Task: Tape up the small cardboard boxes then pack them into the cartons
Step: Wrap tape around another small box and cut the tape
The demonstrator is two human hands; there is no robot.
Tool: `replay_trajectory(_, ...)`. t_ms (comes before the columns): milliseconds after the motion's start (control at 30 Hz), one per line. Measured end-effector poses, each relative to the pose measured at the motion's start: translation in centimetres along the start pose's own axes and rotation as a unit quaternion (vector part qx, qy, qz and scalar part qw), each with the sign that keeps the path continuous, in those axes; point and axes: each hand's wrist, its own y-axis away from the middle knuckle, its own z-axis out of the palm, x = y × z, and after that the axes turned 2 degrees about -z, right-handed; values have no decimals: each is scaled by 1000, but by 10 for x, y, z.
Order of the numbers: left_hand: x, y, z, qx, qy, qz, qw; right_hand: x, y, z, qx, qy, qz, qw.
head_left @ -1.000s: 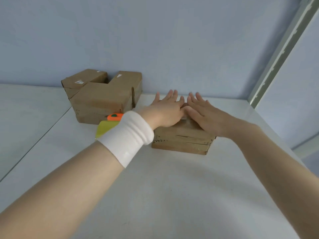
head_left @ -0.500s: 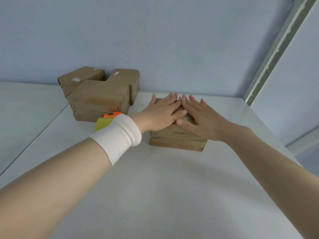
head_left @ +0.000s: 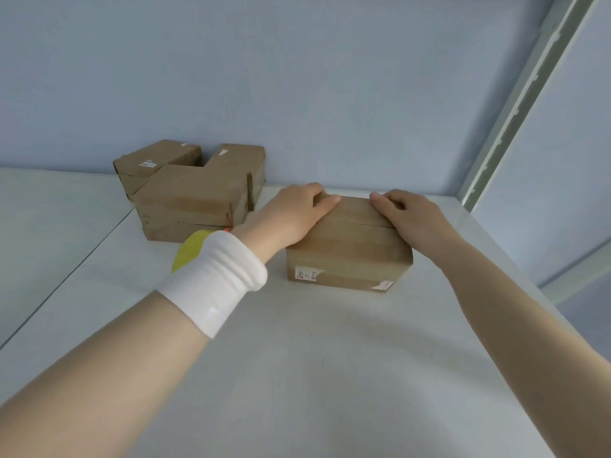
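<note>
A small brown cardboard box [head_left: 350, 256] sits on the white table [head_left: 297, 375] at centre. Its closed flaps meet in a seam across the top, and its near side carries small white labels. My left hand [head_left: 297, 213], with a white wristband, holds the box's far left top edge, fingers curled over it. At the far right top edge my right hand [head_left: 410, 216] grips the box the same way. Whether the seam is taped cannot be told.
A cluster of brown cardboard boxes [head_left: 191, 193] stands at the back left against the blue wall. A yellow tape dispenser [head_left: 190, 252] with an orange part lies in front of them, mostly hidden by my left wrist. A metal rail [head_left: 515, 104] runs up at right.
Both hands lay flat and together on the box top; now they are apart and curled over its far edge. The box has turned, and a labelled side faces me.
</note>
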Motion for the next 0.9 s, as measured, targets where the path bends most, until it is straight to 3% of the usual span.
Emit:
replay_trajectory(133,7,-15,0,6,-122,58,991,-15,-10,4,54,151,-31,987)
replay_trajectory(267,9,-17,14,-78,-175,89,977,-15,-2,20,-66,246,-133,958)
replay_trajectory(433,11,-28,8,-115,-209,92,967,-10,-1,12,-122,266,-134,947)
replay_trajectory(600,0,-26,21,-97,-227,116,962,-6,5,20,-102,303,-153,935)
replay_trajectory(733,2,-34,13,-146,-217,106,959,-9,-2,9,-163,278,-141,936)
replay_trajectory(900,-1,-26,20,-116,-224,119,960,-5,2,17,-135,275,-153,939)
